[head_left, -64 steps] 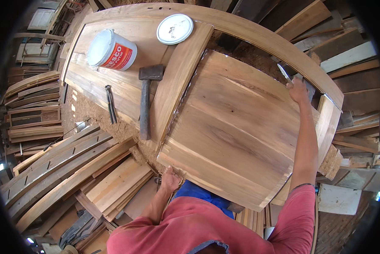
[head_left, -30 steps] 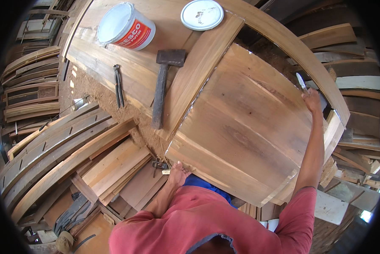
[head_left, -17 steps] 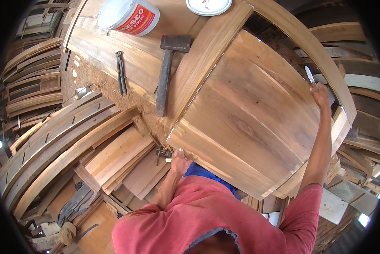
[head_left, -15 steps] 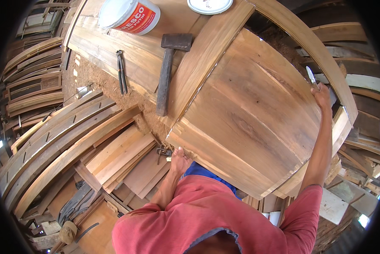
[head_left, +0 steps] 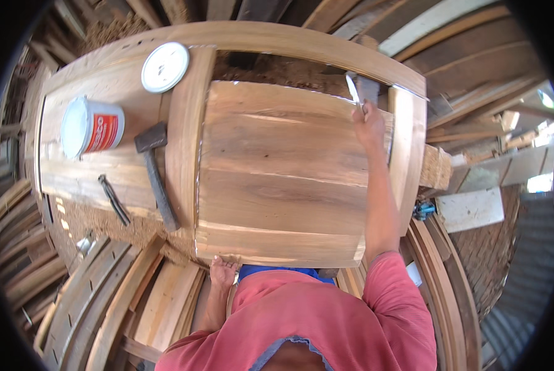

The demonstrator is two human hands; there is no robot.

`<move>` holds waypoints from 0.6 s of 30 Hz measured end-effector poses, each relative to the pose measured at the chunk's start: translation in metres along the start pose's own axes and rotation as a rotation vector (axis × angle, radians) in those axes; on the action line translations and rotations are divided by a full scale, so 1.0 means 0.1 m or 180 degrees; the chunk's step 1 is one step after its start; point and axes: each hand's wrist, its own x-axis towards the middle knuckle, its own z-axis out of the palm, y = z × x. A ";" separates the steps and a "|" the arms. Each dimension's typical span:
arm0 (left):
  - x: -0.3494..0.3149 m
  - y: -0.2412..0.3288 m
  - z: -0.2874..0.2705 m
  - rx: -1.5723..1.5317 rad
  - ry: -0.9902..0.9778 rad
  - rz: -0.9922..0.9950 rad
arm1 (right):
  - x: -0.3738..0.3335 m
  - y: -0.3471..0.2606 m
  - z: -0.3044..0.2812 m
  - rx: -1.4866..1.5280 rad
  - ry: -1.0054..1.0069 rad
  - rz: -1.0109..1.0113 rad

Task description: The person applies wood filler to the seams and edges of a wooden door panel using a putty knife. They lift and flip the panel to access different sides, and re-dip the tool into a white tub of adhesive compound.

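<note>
My right hand (head_left: pixel 369 125) is closed round a putty knife with a wide grey blade (head_left: pixel 369 91) and a narrow blade-like piece coated in white (head_left: pixel 352 86). Whether these are one tool or two I cannot tell. It hovers over the far right corner of a brown wooden panel (head_left: pixel 277 154). That panel lies in a door frame, with a gap between it and the far rail (head_left: pixel 277 35). White paste lines the panel's left joint and dots its far edge. At the panel's near left corner, my left hand (head_left: pixel 224 271) grips the edge, its fingers partly hidden.
On the frame's left half stand a white tub (head_left: pixel 91 128), its round lid (head_left: pixel 165 67), a dark-headed mallet (head_left: pixel 156 173) and pincers (head_left: pixel 114 199). Curved timbers (head_left: pixel 97 303) are stacked at the near left. Other boards (head_left: pixel 456 68) lie beyond the far right corner.
The view has turned, so the door frame now lies nearly level across the picture. My right hand stays by the panel's far right corner, and my left hand stays at its near left corner.
</note>
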 end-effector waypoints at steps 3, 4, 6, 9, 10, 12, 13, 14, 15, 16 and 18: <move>0.07 0.06 -0.02 0.0102 0.0129 -0.0126 | -0.90 0.62 -0.27 0.0285 0.0757 -0.0019; 0.11 0.07 -0.04 0.0093 0.0193 -0.0179 | -1.24 0.73 -0.41 0.0583 0.0895 0.0340; 0.11 0.10 -0.02 0.0121 0.0316 -0.0205 | -1.92 0.96 -0.68 0.0673 0.0886 0.0899; 0.14 0.13 -0.01 0.0246 0.0359 -0.0205 | -2.88 1.52 -0.82 0.0246 0.0537 0.2252; 0.20 0.14 -0.06 0.0277 0.0362 -0.0209 | -3.15 1.70 -0.84 0.0192 0.0509 0.2445; 0.22 0.19 -0.05 0.0339 0.0416 -0.0208 | -3.64 2.05 -0.73 0.0105 0.0608 0.2776; 0.17 0.19 0.03 0.0351 0.0455 -0.0198 | -3.83 2.19 -0.64 0.0073 0.0746 0.2893; 0.12 0.20 0.10 0.0359 0.0506 -0.0188 | -3.94 2.30 -0.60 0.0038 0.0872 0.3009; 0.12 0.21 0.11 0.0374 0.0498 -0.0186 | -3.98 2.45 -0.58 0.0038 0.0979 0.3209; 0.11 0.23 0.09 0.0384 0.0506 -0.0171 | -3.99 2.58 -0.55 0.0049 0.1065 0.3406; 0.13 0.23 0.10 0.0375 0.0486 -0.0212 | -4.00 2.95 -0.51 0.0221 0.1306 0.3847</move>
